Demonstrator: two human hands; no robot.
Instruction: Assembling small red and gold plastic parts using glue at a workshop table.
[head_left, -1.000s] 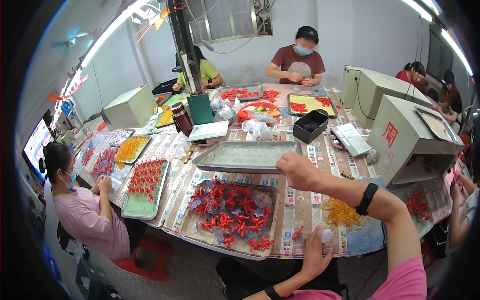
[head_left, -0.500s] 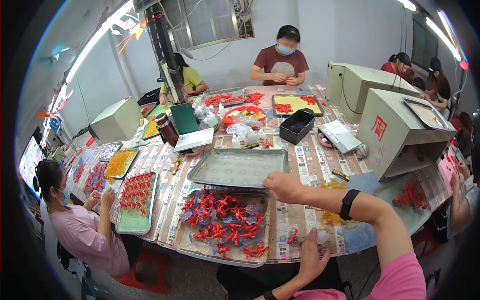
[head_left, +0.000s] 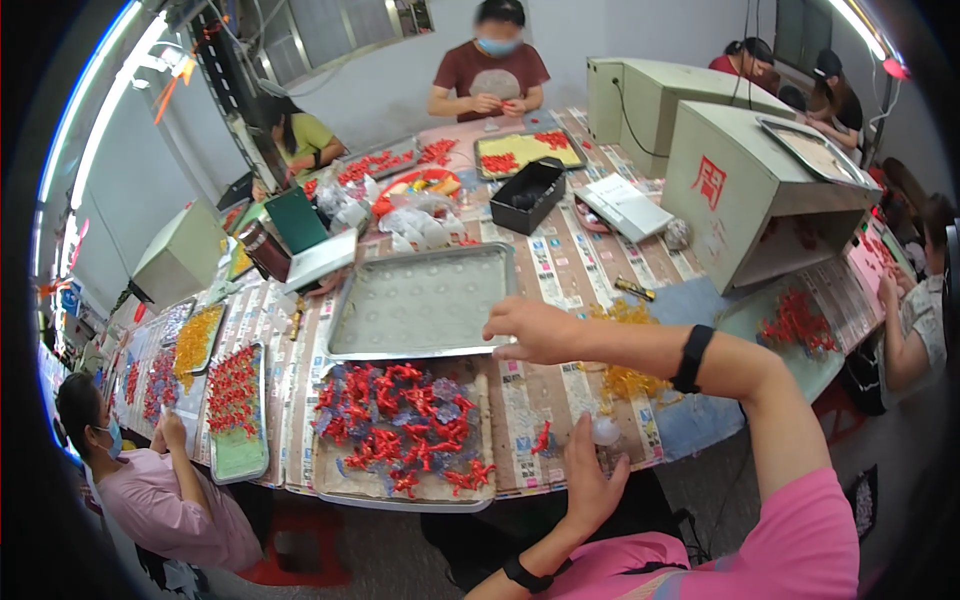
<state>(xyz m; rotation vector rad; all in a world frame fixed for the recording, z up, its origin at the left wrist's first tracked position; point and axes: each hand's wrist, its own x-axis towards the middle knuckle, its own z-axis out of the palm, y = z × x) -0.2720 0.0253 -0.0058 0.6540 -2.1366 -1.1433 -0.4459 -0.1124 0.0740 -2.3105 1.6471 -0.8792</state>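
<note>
My right hand (head_left: 525, 332) reaches across to the near right corner of a grey metal tray (head_left: 420, 300), its fingers curled over the rim and the thumb below. The tray has rows of faint round marks and no parts on it. My left hand (head_left: 592, 480) has its fingers stretched and the thumb apart, beside a small white round-topped thing (head_left: 606, 431) whose lower part is hidden. One red figure piece (head_left: 542, 438) lies left of that hand. Closer to me than the grey tray, a paper-lined tray (head_left: 335, 480) carries a heap of red figures (head_left: 400, 385) with bluish translucent pieces.
Yellow translucent pieces (head_left: 625, 375) lie right of my right hand. Farther off are a black box (head_left: 528, 195), white bottles (head_left: 418, 242), an open-fronted metal cabinet (head_left: 760, 190) and a yellow-handled cutter (head_left: 634, 289). At left, a co-worker (head_left: 165, 490) sits by a tray of red figures (head_left: 232, 390).
My view has swung, so most things sit farther left and higher. The grey tray's near edge has come closer to me with my right hand. My left hand stays by the white thing.
</note>
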